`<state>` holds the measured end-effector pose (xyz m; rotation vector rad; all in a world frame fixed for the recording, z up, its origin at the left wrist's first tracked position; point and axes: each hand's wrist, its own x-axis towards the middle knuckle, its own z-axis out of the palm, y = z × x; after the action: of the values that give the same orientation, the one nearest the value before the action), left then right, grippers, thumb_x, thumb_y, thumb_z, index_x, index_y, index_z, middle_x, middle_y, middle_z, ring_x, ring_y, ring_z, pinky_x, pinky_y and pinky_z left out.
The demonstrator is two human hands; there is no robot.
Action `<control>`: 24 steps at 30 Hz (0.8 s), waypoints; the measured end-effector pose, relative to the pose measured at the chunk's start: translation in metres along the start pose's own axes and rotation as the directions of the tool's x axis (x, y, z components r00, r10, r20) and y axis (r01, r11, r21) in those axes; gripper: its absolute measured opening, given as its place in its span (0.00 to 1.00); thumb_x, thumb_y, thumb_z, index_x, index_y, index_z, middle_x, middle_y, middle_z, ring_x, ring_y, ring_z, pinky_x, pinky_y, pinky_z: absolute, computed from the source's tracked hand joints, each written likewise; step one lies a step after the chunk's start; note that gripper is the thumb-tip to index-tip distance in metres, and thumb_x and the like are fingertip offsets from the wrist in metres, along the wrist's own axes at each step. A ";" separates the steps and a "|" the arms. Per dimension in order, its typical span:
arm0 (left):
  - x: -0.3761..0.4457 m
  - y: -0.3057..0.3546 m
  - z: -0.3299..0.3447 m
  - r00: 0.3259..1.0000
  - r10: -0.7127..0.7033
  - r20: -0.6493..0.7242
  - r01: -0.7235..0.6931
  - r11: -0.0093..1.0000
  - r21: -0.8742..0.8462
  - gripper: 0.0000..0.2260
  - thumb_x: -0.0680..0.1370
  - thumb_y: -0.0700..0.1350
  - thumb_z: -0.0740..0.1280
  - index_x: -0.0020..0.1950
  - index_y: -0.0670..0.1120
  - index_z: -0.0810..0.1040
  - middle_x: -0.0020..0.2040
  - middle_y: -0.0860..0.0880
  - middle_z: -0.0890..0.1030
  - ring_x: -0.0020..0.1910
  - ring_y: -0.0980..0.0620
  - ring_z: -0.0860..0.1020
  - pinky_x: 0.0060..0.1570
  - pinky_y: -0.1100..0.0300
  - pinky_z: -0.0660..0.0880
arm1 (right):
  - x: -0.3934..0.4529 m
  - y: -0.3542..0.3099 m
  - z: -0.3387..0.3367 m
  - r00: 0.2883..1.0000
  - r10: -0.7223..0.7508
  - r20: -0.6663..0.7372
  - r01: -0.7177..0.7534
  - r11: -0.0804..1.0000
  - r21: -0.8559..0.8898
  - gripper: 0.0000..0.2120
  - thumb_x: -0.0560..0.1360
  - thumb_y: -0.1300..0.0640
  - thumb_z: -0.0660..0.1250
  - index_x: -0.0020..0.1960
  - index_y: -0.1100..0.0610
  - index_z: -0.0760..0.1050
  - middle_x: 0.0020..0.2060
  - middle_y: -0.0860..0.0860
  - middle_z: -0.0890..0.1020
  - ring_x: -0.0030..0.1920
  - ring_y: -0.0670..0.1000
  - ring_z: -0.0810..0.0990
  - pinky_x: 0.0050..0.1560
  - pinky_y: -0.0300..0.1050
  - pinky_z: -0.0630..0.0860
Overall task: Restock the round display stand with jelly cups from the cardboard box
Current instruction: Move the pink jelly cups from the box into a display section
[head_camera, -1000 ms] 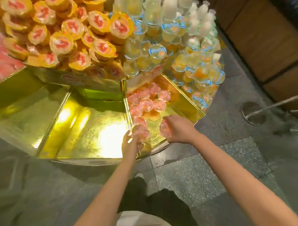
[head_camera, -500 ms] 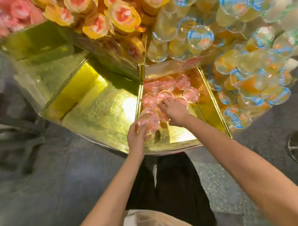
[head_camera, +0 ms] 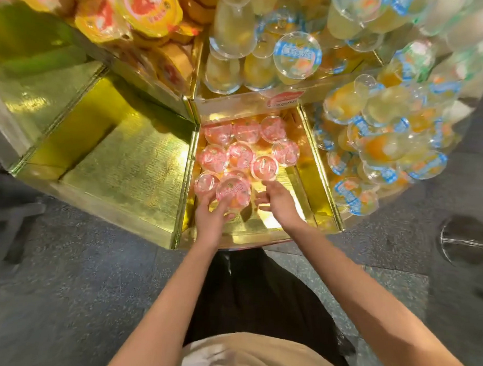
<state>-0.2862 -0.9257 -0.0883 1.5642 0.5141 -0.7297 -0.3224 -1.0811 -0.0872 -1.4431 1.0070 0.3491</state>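
Nothing readable anywhere. Blue band with white characters across the lid of a clear cup (head_camera: pixel 297 54), too blurred to make out. Red-and-white oval sticker (head_camera: pixel 285 98) on the gold divider below it, lettering smeared, possibly a brand mark. Faint red print on the pink lids (head_camera: pixel 241 154) in the gold tray (head_camera: pixel 310 169), likewise illegible, including the lid of the cup (head_camera: pixel 233 192) gripped by the left hand (head_camera: pixel 211 219). Small red characters on a yellow lid (head_camera: pixel 148 6) at top left, not legible either.
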 end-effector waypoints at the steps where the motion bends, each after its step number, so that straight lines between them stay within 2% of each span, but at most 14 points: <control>1: -0.001 0.000 0.007 1.000 0.010 0.019 -0.010 1.000 0.008 0.21 0.75 0.47 0.72 0.67 0.47 0.73 0.67 0.47 0.74 0.61 0.48 0.78 0.49 0.56 0.81 | -0.006 0.004 -0.003 0.987 0.148 0.064 -0.158 0.967 0.201 0.17 0.82 0.51 0.57 0.65 0.60 0.72 0.47 0.56 0.80 0.47 0.52 0.79 0.51 0.48 0.76; 2: -0.002 0.001 0.015 0.999 0.023 0.047 -0.024 1.000 0.020 0.20 0.76 0.47 0.71 0.67 0.47 0.73 0.68 0.48 0.74 0.61 0.48 0.78 0.48 0.56 0.81 | -0.013 0.008 -0.006 0.968 0.203 0.144 -0.239 0.922 0.305 0.17 0.81 0.47 0.58 0.61 0.58 0.74 0.48 0.56 0.80 0.50 0.53 0.80 0.52 0.49 0.77; 4: -0.006 -0.001 0.031 0.991 0.034 0.133 -0.043 0.997 0.066 0.20 0.77 0.46 0.70 0.67 0.47 0.73 0.68 0.49 0.73 0.60 0.49 0.78 0.50 0.53 0.81 | -0.020 0.018 -0.010 0.956 0.211 0.202 -0.279 0.863 0.422 0.17 0.77 0.46 0.65 0.59 0.56 0.75 0.53 0.56 0.80 0.56 0.55 0.79 0.54 0.49 0.78; 5: -0.008 -0.001 0.039 0.984 0.025 0.179 -0.047 0.992 0.121 0.20 0.77 0.47 0.70 0.68 0.49 0.73 0.68 0.49 0.73 0.61 0.50 0.77 0.51 0.51 0.81 | -0.023 0.022 -0.012 0.958 0.222 0.182 -0.283 0.831 0.478 0.19 0.76 0.49 0.68 0.62 0.59 0.73 0.56 0.57 0.80 0.58 0.56 0.79 0.53 0.48 0.79; 7: -0.008 0.000 0.050 0.958 -0.008 0.288 -0.093 0.937 0.337 0.22 0.77 0.51 0.68 0.70 0.52 0.71 0.70 0.50 0.72 0.64 0.51 0.74 0.57 0.54 0.77 | -0.025 0.025 -0.019 0.956 0.262 0.131 -0.287 0.740 0.608 0.22 0.76 0.58 0.69 0.67 0.65 0.68 0.55 0.59 0.80 0.53 0.55 0.81 0.49 0.46 0.80; 8: -0.008 0.002 0.054 0.934 -0.028 0.357 -0.155 0.867 0.473 0.23 0.78 0.54 0.67 0.72 0.53 0.69 0.71 0.50 0.71 0.65 0.51 0.73 0.60 0.57 0.73 | -0.026 0.026 -0.024 0.951 0.284 0.120 -0.290 0.697 0.655 0.19 0.77 0.61 0.66 0.66 0.66 0.69 0.51 0.59 0.81 0.48 0.53 0.82 0.47 0.45 0.81; 10: -0.003 0.002 0.055 0.870 -0.036 0.491 -0.370 0.611 0.700 0.26 0.79 0.57 0.64 0.75 0.52 0.65 0.74 0.49 0.68 0.70 0.48 0.68 0.65 0.57 0.66 | -0.025 0.030 -0.036 0.938 0.338 0.080 -0.290 0.633 0.718 0.13 0.79 0.64 0.63 0.62 0.66 0.70 0.45 0.57 0.80 0.43 0.51 0.81 0.48 0.45 0.81; 12: 0.004 0.000 0.054 0.831 0.011 0.557 -0.525 0.349 0.776 0.26 0.79 0.56 0.62 0.76 0.51 0.63 0.77 0.47 0.62 0.75 0.46 0.59 0.72 0.53 0.58 | -0.019 0.031 -0.047 0.930 0.366 0.013 -0.239 0.578 0.780 0.15 0.78 0.66 0.63 0.64 0.68 0.69 0.49 0.59 0.78 0.45 0.53 0.80 0.46 0.47 0.82; 14: 0.010 -0.004 0.053 0.838 0.086 0.539 -0.545 0.183 0.818 0.25 0.81 0.53 0.61 0.76 0.48 0.62 0.79 0.46 0.56 0.78 0.46 0.50 0.75 0.53 0.51 | -0.009 0.029 -0.053 0.920 0.387 -0.061 -0.186 0.568 0.801 0.19 0.78 0.66 0.64 0.67 0.69 0.67 0.54 0.60 0.77 0.47 0.53 0.80 0.41 0.44 0.83; 16: 0.015 -0.007 0.056 0.843 0.128 0.522 -0.533 0.078 0.842 0.25 0.81 0.52 0.60 0.77 0.47 0.61 0.79 0.44 0.51 0.78 0.45 0.45 0.76 0.52 0.46 | 0.002 0.022 -0.056 0.912 0.393 -0.115 -0.160 0.600 0.784 0.22 0.78 0.64 0.66 0.70 0.66 0.66 0.55 0.59 0.77 0.41 0.50 0.82 0.37 0.38 0.82; 18: 0.019 -0.009 0.060 0.847 0.121 0.518 -0.522 -0.001 0.853 0.27 0.81 0.51 0.60 0.78 0.48 0.57 0.80 0.44 0.46 0.78 0.44 0.41 0.76 0.48 0.46 | 0.017 0.014 -0.054 0.909 0.400 -0.115 -0.168 0.606 0.777 0.24 0.78 0.62 0.66 0.72 0.65 0.64 0.58 0.58 0.77 0.40 0.47 0.81 0.36 0.33 0.79; 21: 0.027 -0.012 0.064 0.858 0.071 0.509 -0.502 -0.097 0.860 0.30 0.80 0.51 0.60 0.79 0.49 0.51 0.79 0.44 0.41 0.77 0.42 0.37 0.75 0.45 0.40 | 0.039 0.009 -0.050 0.891 0.443 -0.100 -0.206 0.590 0.781 0.23 0.80 0.62 0.64 0.73 0.63 0.62 0.64 0.57 0.76 0.56 0.52 0.80 0.54 0.36 0.77; 22: 0.029 -0.012 0.065 0.856 0.062 0.513 -0.501 -0.141 0.854 0.31 0.80 0.51 0.60 0.79 0.49 0.49 0.79 0.44 0.40 0.77 0.41 0.36 0.73 0.45 0.37 | 0.044 0.008 -0.048 0.895 0.436 -0.099 -0.211 0.606 0.767 0.22 0.80 0.63 0.63 0.71 0.63 0.63 0.65 0.58 0.75 0.60 0.54 0.78 0.54 0.38 0.77; 24: 0.031 -0.014 0.067 0.853 0.059 0.518 -0.497 -0.212 0.842 0.32 0.80 0.51 0.59 0.79 0.46 0.47 0.79 0.42 0.38 0.76 0.40 0.35 0.71 0.45 0.32 | 0.052 0.007 -0.046 0.903 0.419 -0.091 -0.195 0.590 0.783 0.20 0.79 0.64 0.63 0.70 0.64 0.65 0.66 0.61 0.74 0.62 0.57 0.77 0.50 0.41 0.80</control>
<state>-0.2844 -0.9933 -0.1222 2.8108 -1.1031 -1.0166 -0.3144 -1.1409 -0.1225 -0.5236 1.4185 -0.0543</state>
